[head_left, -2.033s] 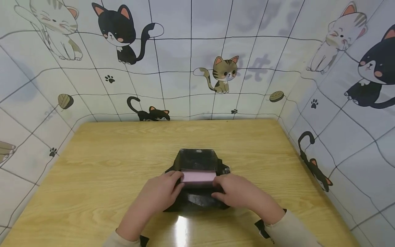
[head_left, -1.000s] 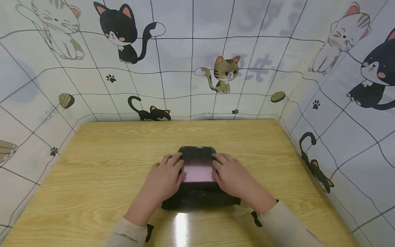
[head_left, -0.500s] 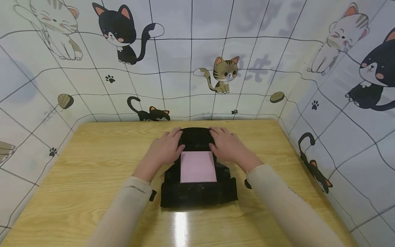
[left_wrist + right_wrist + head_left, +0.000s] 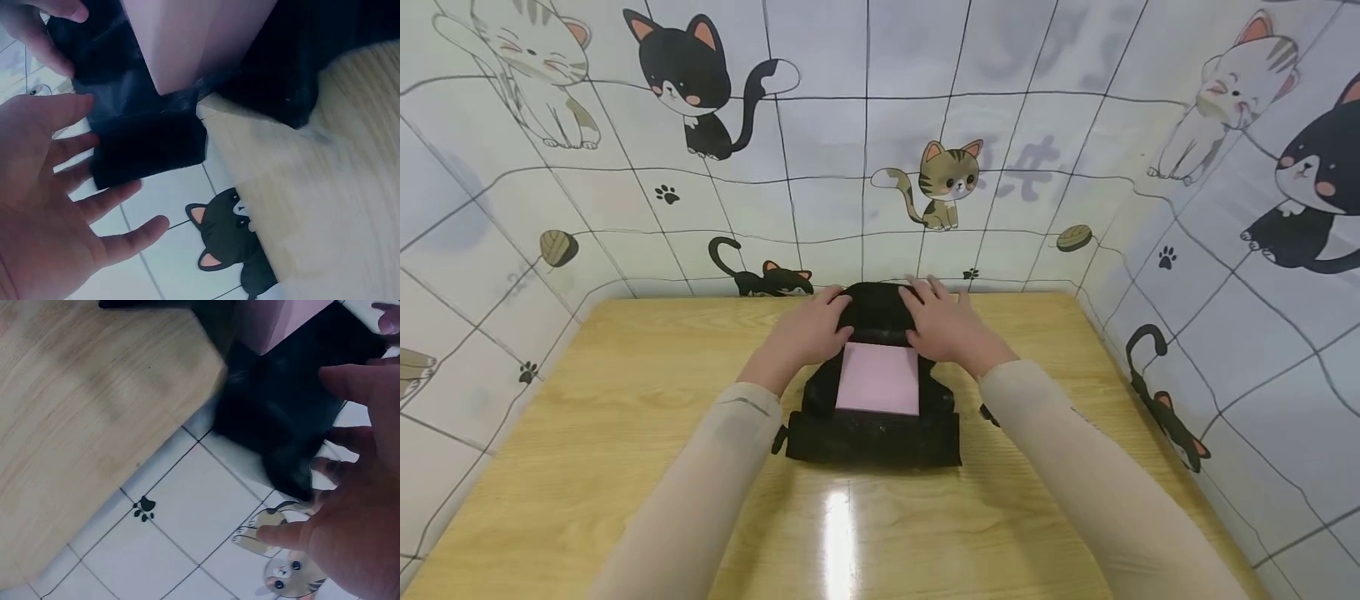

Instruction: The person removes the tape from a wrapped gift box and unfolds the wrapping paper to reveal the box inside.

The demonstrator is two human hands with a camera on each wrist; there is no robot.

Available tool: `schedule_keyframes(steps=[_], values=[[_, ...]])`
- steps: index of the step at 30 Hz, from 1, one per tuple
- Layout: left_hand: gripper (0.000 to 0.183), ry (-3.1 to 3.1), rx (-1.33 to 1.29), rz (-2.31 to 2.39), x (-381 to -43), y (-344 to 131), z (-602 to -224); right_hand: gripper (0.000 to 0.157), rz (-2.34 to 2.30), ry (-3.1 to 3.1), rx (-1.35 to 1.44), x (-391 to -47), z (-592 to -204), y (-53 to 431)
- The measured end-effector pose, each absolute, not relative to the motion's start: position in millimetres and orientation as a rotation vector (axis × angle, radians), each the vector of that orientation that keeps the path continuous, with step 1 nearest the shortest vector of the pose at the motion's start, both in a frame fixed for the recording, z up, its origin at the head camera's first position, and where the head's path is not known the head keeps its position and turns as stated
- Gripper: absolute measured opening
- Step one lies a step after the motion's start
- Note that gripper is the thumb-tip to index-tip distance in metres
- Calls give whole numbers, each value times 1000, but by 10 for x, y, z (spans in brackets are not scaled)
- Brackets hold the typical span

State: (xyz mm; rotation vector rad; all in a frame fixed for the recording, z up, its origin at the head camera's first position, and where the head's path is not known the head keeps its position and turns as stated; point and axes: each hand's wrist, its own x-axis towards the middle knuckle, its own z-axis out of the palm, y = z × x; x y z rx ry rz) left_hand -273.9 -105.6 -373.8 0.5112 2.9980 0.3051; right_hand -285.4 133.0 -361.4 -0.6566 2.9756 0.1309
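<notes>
A pink box point(image 4: 878, 379) lies in the middle of a creased, slightly glossy black sheet point(image 4: 874, 440), its top face bare. The sheet's far flap point(image 4: 876, 307) stretches to the back edge of the table. My left hand point(image 4: 806, 327) is at that flap's left edge, thumb toward the box; the left wrist view shows spread, fairly straight fingers along the sheet's margin. My right hand point(image 4: 946, 323) is at the flap's right edge, fingers extended and blurred near its top. In the right wrist view its thumb point(image 4: 347, 382) overlaps the black sheet.
The wood-grain table point(image 4: 685, 367) is backed by a white grid-patterned sheet point(image 4: 827, 196) printed with cartoon cats, which also covers the sides. Dark bands point(image 4: 780, 439) sit at the wrists. The box is a short way in front of the table's far edge.
Both hands have moved away toward the back edge, and the black flap has unfolded with them, baring the pink top. Over the last half second the box and sheet have shifted slightly farther back.
</notes>
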Motion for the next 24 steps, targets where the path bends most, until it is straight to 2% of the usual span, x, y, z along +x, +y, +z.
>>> schedule_keyframes(steps=[6,9,16,20,24], values=[[56,3067,738,142,-2399,-1152,-3809,71,89,2943,-749,-2412,-3752,1372],[58,2950,840,191,-2164,-1272,-3882,82,-28,2863,-722,-2155,-3799,1460],[93,2620,644,511,-1647,-1439,-4061,122,-440,2554,-518,-1800,-3965,1659],[107,2625,540,440,-1455,-1404,-4182,130,-383,2547,-470,-1725,-4125,1690],[104,2668,491,338,-1327,-1341,-4283,132,-254,2575,-486,-1694,-4252,1685]])
